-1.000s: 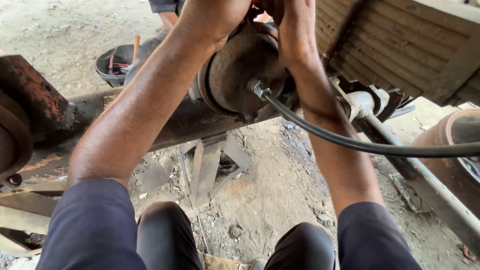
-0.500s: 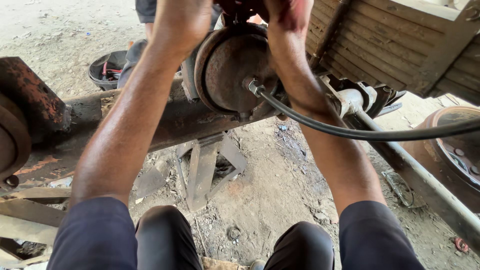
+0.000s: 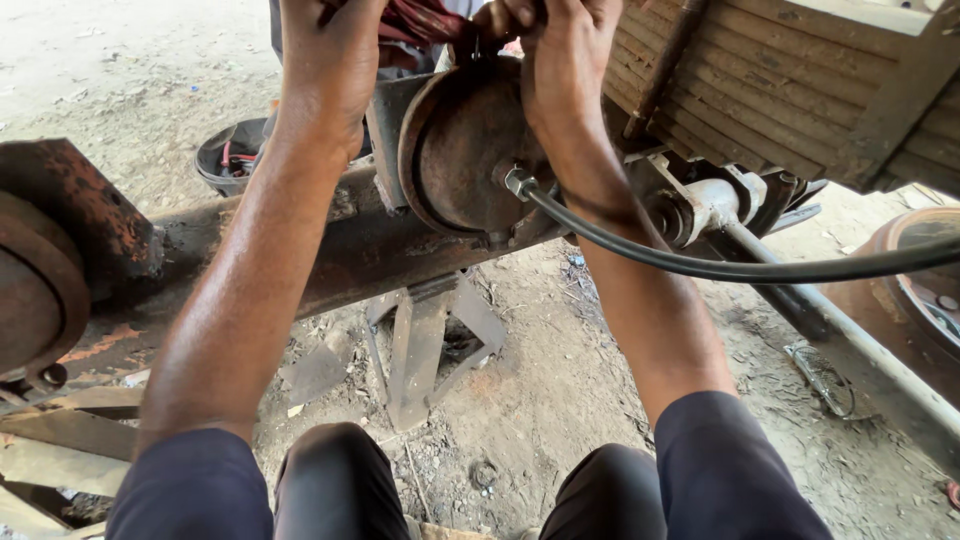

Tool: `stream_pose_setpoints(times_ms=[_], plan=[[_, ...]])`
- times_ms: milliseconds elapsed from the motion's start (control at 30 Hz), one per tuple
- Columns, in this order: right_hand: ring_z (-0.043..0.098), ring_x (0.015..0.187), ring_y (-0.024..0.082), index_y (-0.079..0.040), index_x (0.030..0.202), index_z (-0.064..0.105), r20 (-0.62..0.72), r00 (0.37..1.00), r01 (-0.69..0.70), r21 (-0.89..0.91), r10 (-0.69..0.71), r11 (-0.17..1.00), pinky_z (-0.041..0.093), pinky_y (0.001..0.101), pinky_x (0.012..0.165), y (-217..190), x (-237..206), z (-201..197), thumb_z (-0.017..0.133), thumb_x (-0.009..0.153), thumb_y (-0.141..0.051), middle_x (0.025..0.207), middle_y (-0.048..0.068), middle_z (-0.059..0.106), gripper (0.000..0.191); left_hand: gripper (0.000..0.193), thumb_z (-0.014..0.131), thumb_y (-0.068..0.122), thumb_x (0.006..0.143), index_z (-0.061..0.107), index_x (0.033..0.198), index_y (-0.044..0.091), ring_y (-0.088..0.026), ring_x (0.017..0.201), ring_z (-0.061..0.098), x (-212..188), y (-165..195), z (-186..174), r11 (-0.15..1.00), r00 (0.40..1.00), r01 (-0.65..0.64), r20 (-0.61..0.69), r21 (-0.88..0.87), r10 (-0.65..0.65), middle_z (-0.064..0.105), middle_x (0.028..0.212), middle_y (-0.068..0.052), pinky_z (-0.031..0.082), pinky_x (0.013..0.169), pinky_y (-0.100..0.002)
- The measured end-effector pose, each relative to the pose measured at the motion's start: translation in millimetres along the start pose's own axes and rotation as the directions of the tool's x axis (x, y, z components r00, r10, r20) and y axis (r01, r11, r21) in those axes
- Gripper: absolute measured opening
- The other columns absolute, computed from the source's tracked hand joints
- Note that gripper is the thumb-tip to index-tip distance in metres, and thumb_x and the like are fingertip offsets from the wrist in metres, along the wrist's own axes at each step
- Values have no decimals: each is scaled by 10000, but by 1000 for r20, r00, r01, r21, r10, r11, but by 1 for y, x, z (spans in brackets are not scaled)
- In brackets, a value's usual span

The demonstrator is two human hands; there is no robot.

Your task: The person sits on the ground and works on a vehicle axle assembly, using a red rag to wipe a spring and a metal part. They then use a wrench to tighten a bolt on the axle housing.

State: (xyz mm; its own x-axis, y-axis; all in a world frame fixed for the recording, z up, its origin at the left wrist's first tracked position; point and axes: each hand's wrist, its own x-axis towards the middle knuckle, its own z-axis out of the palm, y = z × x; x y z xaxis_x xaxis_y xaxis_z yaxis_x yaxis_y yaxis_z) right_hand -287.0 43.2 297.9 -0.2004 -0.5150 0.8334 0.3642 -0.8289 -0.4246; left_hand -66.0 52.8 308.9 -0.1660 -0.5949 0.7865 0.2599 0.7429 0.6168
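Both my arms reach up over a rusty round brake chamber (image 3: 470, 150) bolted to a rusty axle beam (image 3: 330, 250). My left hand (image 3: 330, 60) grips the top left of the chamber with a dark red cloth (image 3: 425, 20) by its fingers. My right hand (image 3: 555, 50) is closed on the chamber's top right edge, beside the cloth. A black rubber hose (image 3: 700, 265) runs from a metal fitting (image 3: 515, 182) on the chamber's face to the right, passing over my right forearm.
Stacked leaf springs (image 3: 800, 90) fill the upper right. A grey rod (image 3: 820, 320) slants down to the right, near a rusty drum (image 3: 915, 290). A metal stand (image 3: 425, 340) props the beam on the dirt ground. A black bowl (image 3: 235, 155) with tools sits behind. Another rusty hub (image 3: 40, 270) is at left.
The view has tilted up and drawn closer, so the chamber sits lower and larger in frame. Both hands stay on its top, and the red cloth now shows.
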Motion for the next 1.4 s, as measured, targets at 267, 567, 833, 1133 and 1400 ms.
stream_pose_setpoints(times_ms=[267, 567, 833, 1133, 1400], plan=[[364, 496, 142, -111, 707, 409, -194, 967, 194, 148, -164, 970, 368, 360, 490, 5, -7, -3, 533, 1030, -54, 600, 1, 366, 351, 207, 667, 189, 1155, 691, 1020, 33, -84, 785, 626, 5, -31, 6, 987, 991, -97, -85, 128, 108, 659, 880, 12, 530, 711, -269], [274, 486, 107, -115, 758, 408, 62, 997, 36, 190, -48, 981, 228, 299, 474, -32, -21, 5, 516, 1121, -107, 630, -2, 312, 379, 175, 695, 205, 1126, 644, 1034, 66, -72, 756, 632, -1, -25, 3, 928, 970, -235, 15, 290, 242, 637, 870, 31, 541, 712, -274], [269, 478, 80, -53, 982, 570, 111, 980, -174, 76, 165, 982, 258, 290, 488, -81, -68, 13, 448, 1185, -356, 592, -34, 324, 384, 122, 620, 143, 1175, 654, 1252, 55, -163, 1083, 719, -13, -19, -19, 929, 946, -317, 136, 189, 295, 729, 1156, -60, 619, 993, -363], [286, 478, 124, -46, 950, 550, 142, 962, -229, -34, 231, 973, 290, 315, 519, -83, -63, 9, 455, 1210, -313, 584, -8, 316, 385, 167, 665, 128, 1117, 689, 1224, 3, -254, 1010, 748, -10, 15, 9, 851, 925, -353, 279, 389, 256, 752, 1101, -139, 563, 878, -365], [269, 509, 96, -63, 979, 545, 65, 954, -299, 156, 292, 942, 275, 297, 539, -79, -85, 3, 458, 1206, -310, 625, -35, 295, 347, 88, 694, 14, 1040, 744, 1110, 32, -140, 780, 770, 1, 11, -4, 833, 918, -389, 244, 394, 313, 777, 910, -63, 560, 672, -286]])
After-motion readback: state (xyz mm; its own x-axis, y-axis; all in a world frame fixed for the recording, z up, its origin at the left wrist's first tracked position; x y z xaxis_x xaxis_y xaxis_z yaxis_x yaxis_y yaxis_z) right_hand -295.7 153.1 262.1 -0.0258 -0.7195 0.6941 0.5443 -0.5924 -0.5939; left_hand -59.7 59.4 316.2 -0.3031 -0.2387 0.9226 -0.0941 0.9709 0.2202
